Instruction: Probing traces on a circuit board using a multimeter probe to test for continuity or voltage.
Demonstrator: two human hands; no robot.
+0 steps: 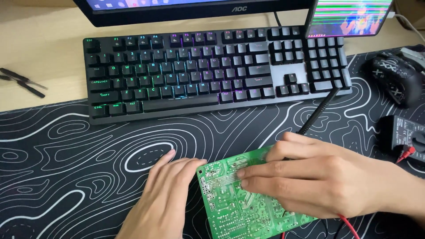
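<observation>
Both hands work a green rectangular printed circuit board [239, 201] lying solder side up on a black desk mat with white contour lines [79, 150]. Flat and relaxed, the left hand [166, 194] lies with its fingers together against the board's left edge, apparently bracing it so it cannot slide. Over the board's right half, the right hand [310, 179] presses down with its fingers extended and appears to grip a slim black probe [318, 110] whose shaft angles up toward a black backlit mechanical keyboard [212, 71]; how the fingers close on it cannot be told. A red lead [347, 225] trails from beneath that hand. At far right a black multimeter [409, 137] sits within reach, beside a black patterned mouse [396, 77].
</observation>
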